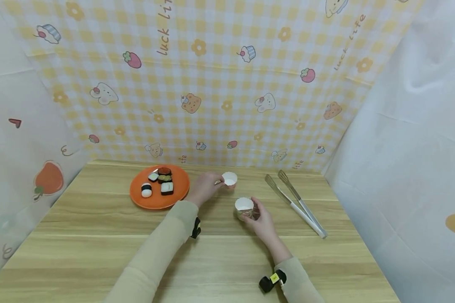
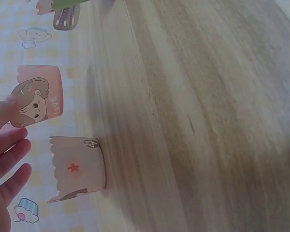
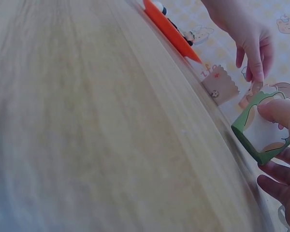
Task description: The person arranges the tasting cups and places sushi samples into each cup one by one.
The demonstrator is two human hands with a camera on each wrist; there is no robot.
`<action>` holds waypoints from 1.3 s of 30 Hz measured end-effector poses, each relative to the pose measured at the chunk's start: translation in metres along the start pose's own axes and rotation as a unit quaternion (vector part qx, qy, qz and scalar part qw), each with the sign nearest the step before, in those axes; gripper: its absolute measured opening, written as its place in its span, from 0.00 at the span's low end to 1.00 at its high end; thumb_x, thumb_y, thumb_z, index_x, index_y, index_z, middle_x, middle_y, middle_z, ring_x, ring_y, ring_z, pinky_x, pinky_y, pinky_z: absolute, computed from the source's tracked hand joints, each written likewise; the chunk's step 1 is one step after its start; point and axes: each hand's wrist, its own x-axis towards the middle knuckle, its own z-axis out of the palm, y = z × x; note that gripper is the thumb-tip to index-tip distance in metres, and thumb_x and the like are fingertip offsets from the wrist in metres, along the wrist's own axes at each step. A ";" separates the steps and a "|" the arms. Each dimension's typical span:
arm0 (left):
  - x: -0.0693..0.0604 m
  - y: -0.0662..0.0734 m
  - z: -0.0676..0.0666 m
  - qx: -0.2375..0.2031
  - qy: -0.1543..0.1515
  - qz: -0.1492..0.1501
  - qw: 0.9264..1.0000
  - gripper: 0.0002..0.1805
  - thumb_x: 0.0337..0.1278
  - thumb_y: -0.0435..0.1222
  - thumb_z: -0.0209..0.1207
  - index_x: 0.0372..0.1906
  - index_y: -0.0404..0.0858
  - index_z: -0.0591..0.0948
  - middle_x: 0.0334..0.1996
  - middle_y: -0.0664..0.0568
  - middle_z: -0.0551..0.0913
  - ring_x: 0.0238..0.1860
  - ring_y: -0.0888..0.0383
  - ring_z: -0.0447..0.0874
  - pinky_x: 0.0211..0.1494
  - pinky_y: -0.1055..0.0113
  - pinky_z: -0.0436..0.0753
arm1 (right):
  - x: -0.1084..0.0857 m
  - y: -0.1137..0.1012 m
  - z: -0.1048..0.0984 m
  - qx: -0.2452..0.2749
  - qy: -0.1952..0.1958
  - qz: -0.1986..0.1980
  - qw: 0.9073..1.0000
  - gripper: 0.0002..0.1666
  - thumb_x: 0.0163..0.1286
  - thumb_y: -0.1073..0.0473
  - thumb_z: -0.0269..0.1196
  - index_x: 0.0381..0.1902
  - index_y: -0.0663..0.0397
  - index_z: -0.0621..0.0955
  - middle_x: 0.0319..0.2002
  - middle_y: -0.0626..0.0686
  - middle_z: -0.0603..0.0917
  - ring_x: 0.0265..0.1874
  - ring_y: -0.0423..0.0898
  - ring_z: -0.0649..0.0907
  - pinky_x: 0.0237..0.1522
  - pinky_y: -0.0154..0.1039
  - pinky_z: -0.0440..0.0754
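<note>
My left hand (image 1: 206,188) pinches the rim of a pink paper baking cup (image 2: 41,94) printed with a cartoon girl and "LOVE". A paler pink baking cup with a red star (image 2: 79,166) stands on the table near that hand; in the head view the hand hides it. My right hand (image 1: 261,221) grips a green and white baking cup (image 3: 261,128) from the side, thumb on one face and fingers across from it. That cup is nearer to me than the pink one, its white inside facing up in the head view.
On the left lies an orange oval plate (image 1: 151,205) with several sushi pieces (image 1: 167,188). Metal tongs (image 1: 301,206) with slotted heads and white handles rest on the wooden table (image 1: 212,261) at the right. A checked cloth (image 1: 227,84) hangs behind the table.
</note>
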 end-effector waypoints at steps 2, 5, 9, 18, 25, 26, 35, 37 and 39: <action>0.001 -0.001 0.002 0.003 0.000 -0.003 1.000 0.03 0.57 0.39 0.66 0.33 0.45 0.87 0.36 0.55 0.85 0.41 0.56 0.81 0.46 0.61 0.81 | -0.001 0.000 0.000 -0.001 0.000 0.000 1.000 0.45 0.55 0.61 0.73 0.66 0.68 0.65 0.56 0.65 0.76 0.51 0.59 0.78 0.56 0.52 0.77; 0.002 -0.002 0.004 0.007 0.000 -0.001 1.000 0.03 0.57 0.39 0.66 0.33 0.45 0.87 0.36 0.56 0.85 0.40 0.57 0.81 0.47 0.62 0.81 | -0.001 -0.001 0.000 -0.006 0.000 0.000 1.000 0.45 0.55 0.60 0.73 0.66 0.67 0.65 0.56 0.64 0.76 0.51 0.58 0.78 0.55 0.52 0.77; 0.003 -0.005 0.008 0.013 0.005 0.010 1.000 0.03 0.57 0.39 0.66 0.33 0.44 0.87 0.35 0.55 0.85 0.39 0.56 0.81 0.46 0.61 0.81 | -0.002 -0.001 -0.001 -0.007 -0.002 0.004 1.000 0.45 0.55 0.60 0.73 0.67 0.67 0.65 0.57 0.64 0.75 0.51 0.58 0.78 0.55 0.52 0.77; 0.004 -0.007 0.016 0.035 0.007 0.017 0.999 0.05 0.54 0.40 0.68 0.33 0.43 0.87 0.35 0.54 0.86 0.41 0.54 0.81 0.49 0.59 0.80 | -0.002 0.001 -0.001 -0.007 -0.004 0.007 1.000 0.45 0.55 0.60 0.73 0.67 0.66 0.65 0.57 0.63 0.75 0.50 0.57 0.78 0.55 0.51 0.78; 0.006 -0.004 0.019 0.063 -0.007 0.000 0.998 0.05 0.53 0.41 0.68 0.34 0.45 0.87 0.38 0.54 0.86 0.46 0.50 0.78 0.54 0.52 0.75 | -0.003 0.000 -0.002 -0.013 -0.008 0.005 1.000 0.45 0.55 0.58 0.73 0.67 0.64 0.65 0.57 0.63 0.75 0.51 0.57 0.78 0.55 0.51 0.78; 0.005 -0.003 0.019 0.066 -0.009 -0.003 0.998 0.05 0.53 0.41 0.68 0.34 0.45 0.87 0.39 0.54 0.85 0.47 0.50 0.78 0.55 0.52 0.74 | -0.004 0.001 -0.002 -0.015 -0.011 0.005 1.000 0.45 0.56 0.58 0.73 0.67 0.64 0.65 0.57 0.63 0.75 0.51 0.57 0.78 0.55 0.51 0.78; 0.005 0.001 0.021 0.077 -0.019 -0.009 0.997 0.05 0.52 0.41 0.69 0.32 0.45 0.87 0.38 0.55 0.86 0.51 0.52 0.76 0.57 0.50 0.71 | -0.004 0.002 -0.003 -0.003 -0.017 0.012 1.000 0.45 0.57 0.59 0.73 0.68 0.63 0.64 0.58 0.62 0.75 0.54 0.56 0.76 0.57 0.52 0.75; 0.005 0.002 0.020 0.073 -0.021 -0.012 0.997 0.05 0.52 0.41 0.68 0.32 0.45 0.87 0.38 0.55 0.86 0.51 0.51 0.76 0.58 0.50 0.70 | -0.004 0.002 -0.003 0.000 -0.018 0.011 1.000 0.45 0.57 0.59 0.73 0.68 0.63 0.64 0.57 0.62 0.75 0.54 0.56 0.76 0.58 0.52 0.75; 0.006 0.003 0.021 0.072 -0.023 -0.015 0.997 0.05 0.52 0.41 0.68 0.33 0.45 0.87 0.38 0.55 0.86 0.51 0.51 0.76 0.58 0.50 0.70 | -0.004 0.003 -0.003 0.000 -0.018 0.011 1.000 0.45 0.57 0.59 0.73 0.68 0.63 0.64 0.57 0.61 0.75 0.54 0.56 0.76 0.58 0.52 0.75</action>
